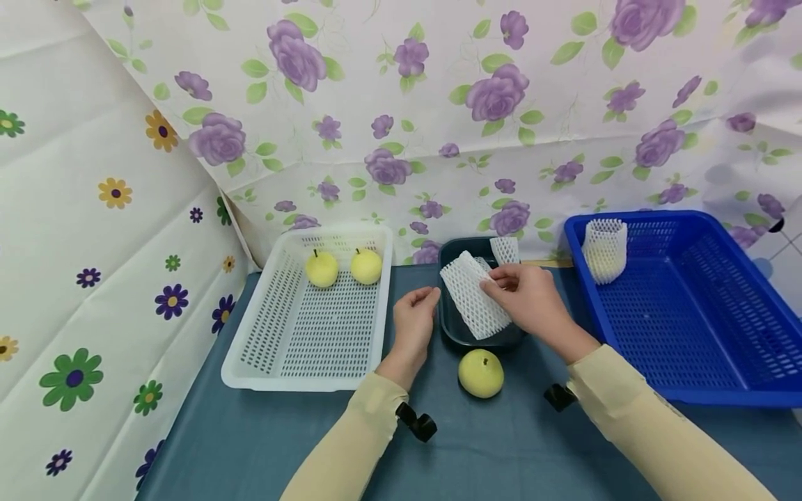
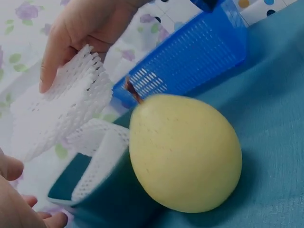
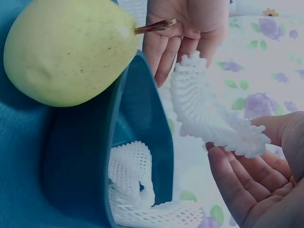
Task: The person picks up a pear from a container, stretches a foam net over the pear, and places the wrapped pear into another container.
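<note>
My right hand [image 1: 523,299] pinches a white foam net sleeve [image 1: 474,296] by its edge, between thumb and fingers, over a dark teal bin [image 1: 451,334]. In the right wrist view the sleeve [image 3: 199,99] looks flattened, with a scalloped mouth. My left hand [image 1: 413,323] hovers at the bin's left side, fingers loosely bent, close to the sleeve and holding nothing. More foam net sleeves [image 3: 130,166] lie in the bin. A yellow-green pear [image 1: 481,374] with a brown stem sits on the table just in front of the bin, between my forearms.
On the left stands a white perforated basket [image 1: 307,383] with two pears [image 1: 322,268] at its back. A blue basket [image 1: 689,396] on the right has a net-wrapped pear [image 1: 604,254] in its back left corner. Flowered sheets [image 1: 351,104] hang behind and at the left.
</note>
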Available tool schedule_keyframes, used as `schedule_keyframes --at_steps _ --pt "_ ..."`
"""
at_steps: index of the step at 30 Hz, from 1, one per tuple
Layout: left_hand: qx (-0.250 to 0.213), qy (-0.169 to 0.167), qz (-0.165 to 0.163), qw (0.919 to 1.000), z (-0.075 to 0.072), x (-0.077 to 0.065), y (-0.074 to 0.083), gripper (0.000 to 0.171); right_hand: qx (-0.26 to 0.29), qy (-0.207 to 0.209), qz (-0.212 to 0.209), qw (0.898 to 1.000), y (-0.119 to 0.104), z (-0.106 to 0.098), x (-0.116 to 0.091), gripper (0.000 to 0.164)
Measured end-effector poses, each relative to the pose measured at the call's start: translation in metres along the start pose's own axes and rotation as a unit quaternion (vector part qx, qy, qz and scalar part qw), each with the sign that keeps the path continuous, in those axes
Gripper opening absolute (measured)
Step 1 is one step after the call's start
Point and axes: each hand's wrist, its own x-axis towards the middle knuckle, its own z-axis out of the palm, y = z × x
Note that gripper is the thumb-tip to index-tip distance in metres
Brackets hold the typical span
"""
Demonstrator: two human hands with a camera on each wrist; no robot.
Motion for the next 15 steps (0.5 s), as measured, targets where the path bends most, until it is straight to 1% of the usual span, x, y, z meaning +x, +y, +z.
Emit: schedule_keyframes --at_steps 4,6,9,12,15 --pt "-0.034 -0.008 -0.006 0.9994 -0.002 -0.005 0.011 0.038 0.015 0.028 -0.005 0.999 -0.003 -0.004 -0.004 0.032" --pt "-0.047 -0.019 -0.006 0.9987 -0.002 -0.009 0.016 0.038 0.024 0.041 -0.004 0.999 -0.003 -0.006 -0.006 0.03" --pt "-0.07 -0.036 -0.005 0.9969 -0.002 -0.015 0.023 0.037 0.039 0.057 -0.005 0.998 -0.004 -0.006 -0.009 0.032" --pt "-0.087 -0.063 -0.004 0.9942 -0.002 -0.022 0.03 0.038 0.057 0.075 -0.012 0.995 -0.005 -0.006 -0.011 0.034" --pt "-0.082 -0.104 0.0 0.9912 -0.001 -0.029 0.035 0.042 0.077 0.097 -0.025 0.992 -0.009 -0.006 -0.013 0.036"
